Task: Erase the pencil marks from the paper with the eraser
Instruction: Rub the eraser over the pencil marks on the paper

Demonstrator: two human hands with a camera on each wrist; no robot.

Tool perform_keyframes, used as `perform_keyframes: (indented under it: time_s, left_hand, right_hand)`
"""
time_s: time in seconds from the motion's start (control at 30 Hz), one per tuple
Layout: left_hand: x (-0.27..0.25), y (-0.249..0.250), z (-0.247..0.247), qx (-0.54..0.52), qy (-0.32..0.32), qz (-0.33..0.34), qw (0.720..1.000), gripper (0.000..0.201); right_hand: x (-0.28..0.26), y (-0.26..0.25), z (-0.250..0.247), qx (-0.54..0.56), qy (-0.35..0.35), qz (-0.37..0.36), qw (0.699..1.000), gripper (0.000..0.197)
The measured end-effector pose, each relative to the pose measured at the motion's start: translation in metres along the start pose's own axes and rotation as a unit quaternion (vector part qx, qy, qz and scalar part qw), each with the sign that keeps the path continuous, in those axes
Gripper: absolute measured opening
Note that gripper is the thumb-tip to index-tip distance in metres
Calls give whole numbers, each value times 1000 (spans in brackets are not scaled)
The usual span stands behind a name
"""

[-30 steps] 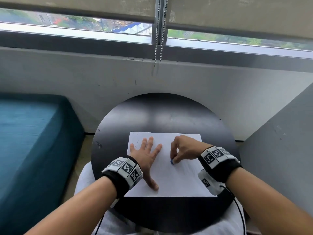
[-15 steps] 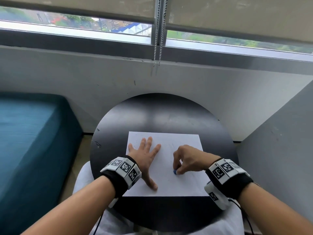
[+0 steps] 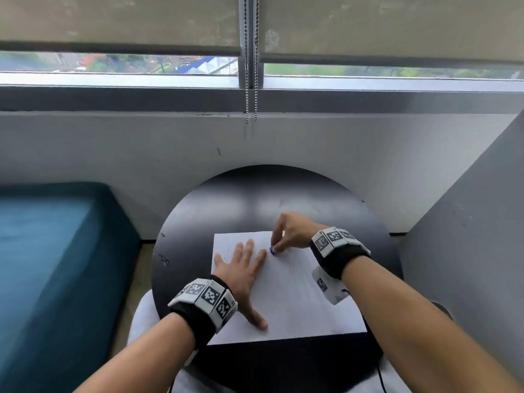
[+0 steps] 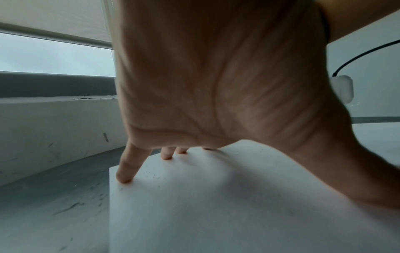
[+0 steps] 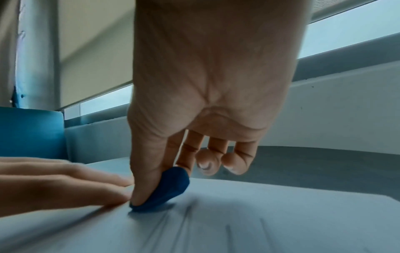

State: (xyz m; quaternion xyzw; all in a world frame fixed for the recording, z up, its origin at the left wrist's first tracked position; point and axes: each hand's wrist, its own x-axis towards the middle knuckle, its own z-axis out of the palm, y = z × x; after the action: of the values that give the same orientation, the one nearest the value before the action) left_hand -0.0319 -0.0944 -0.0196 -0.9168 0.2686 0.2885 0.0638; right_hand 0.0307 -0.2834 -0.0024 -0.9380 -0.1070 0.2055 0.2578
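A white sheet of paper (image 3: pixel 292 296) lies on the round black table (image 3: pixel 255 199). My left hand (image 3: pixel 243 268) lies flat on the sheet's left half with fingers spread, pressing it down; the left wrist view shows its fingertips (image 4: pixel 124 178) on the paper (image 4: pixel 194 214). My right hand (image 3: pixel 286 236) pinches a small blue eraser (image 3: pixel 273 250) between thumb and forefinger, pressed on the paper near its far edge, just beside my left forefinger. In the right wrist view the blue eraser (image 5: pixel 166 190) touches the sheet (image 5: pixel 238 222), which is streaked with motion blur. Dark crumbs speckle the paper's far left corner.
A teal upholstered seat (image 3: pixel 48 265) stands to the left of the table. A white wall and window ledge (image 3: pixel 255 131) run behind it, with blind chains (image 3: pixel 251 89) hanging down. A grey panel (image 3: pixel 476 236) rises on the right. A cable (image 3: pixel 380 373) trails from my right wrist.
My right hand has carried the eraser from the sheet's middle, first nearer, then away to its far edge beside my left forefinger. My left hand still presses the paper.
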Motion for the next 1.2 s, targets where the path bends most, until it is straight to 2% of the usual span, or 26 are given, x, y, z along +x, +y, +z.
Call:
perform_keyframes:
  time_s: [0.03, 0.17, 0.2, 0.37, 0.4, 0.53, 0.7, 0.77, 0.87, 0.9, 1.07, 1.13, 1.2]
  left_hand:
    - [0, 0, 0, 0, 0, 0, 1000, 151]
    - [0, 1, 1, -5, 2, -3, 1000, 151]
    - [0, 1, 0, -5, -1, -2, 1000, 151]
    - [-2, 1, -2, -2, 1, 2, 1000, 151]
    - [-2, 1, -2, -1, 1, 2, 1000, 151]
    - [-1, 1, 0, -7, -1, -2, 1000, 151]
    - [-1, 1, 0, -3, 1, -3, 1000, 151]
    - [-1, 1, 0, -2, 0, -3, 1000, 151]
    - [-1, 2, -1, -3, -3, -6, 1000, 151]
    - [-1, 2, -1, -2, -4, -6, 1000, 151]
    - [-2, 1, -1, 2, -2, -6, 1000, 150]
    - [-2, 2, -1, 3, -2, -5, 1000, 150]
    - [-2, 3, -1, -1, -4, -7, 1000, 150]
  right_hand:
    - [-2, 1, 2, -3, -4, -2, 1000, 12]
    - [-8, -3, 4, -41, -124, 9, 991, 12]
    - [-7, -5, 2, -40, -130, 9, 991, 12]
    - [4, 3, 1, -20, -11, 6, 1000, 9]
    - [2, 4, 2, -18, -19, 8, 1000, 9]
    - [-7, 0, 3, -41, -128, 16, 991, 9]
    - [-4, 8, -1, 10, -39, 6, 999, 13]
    - [-10, 8, 4, 3, -60, 8, 998, 13]
    - [-18, 1, 6, -44, -139, 13, 989, 10]
    - [-17, -1, 4, -48, -140, 13, 989, 10]
    - [-7, 8, -1, 9, -39, 9, 999, 13]
    - [-13, 12, 6, 28, -25, 7, 999, 12]
    - [-24, 12, 12, 29, -47, 9, 998, 11]
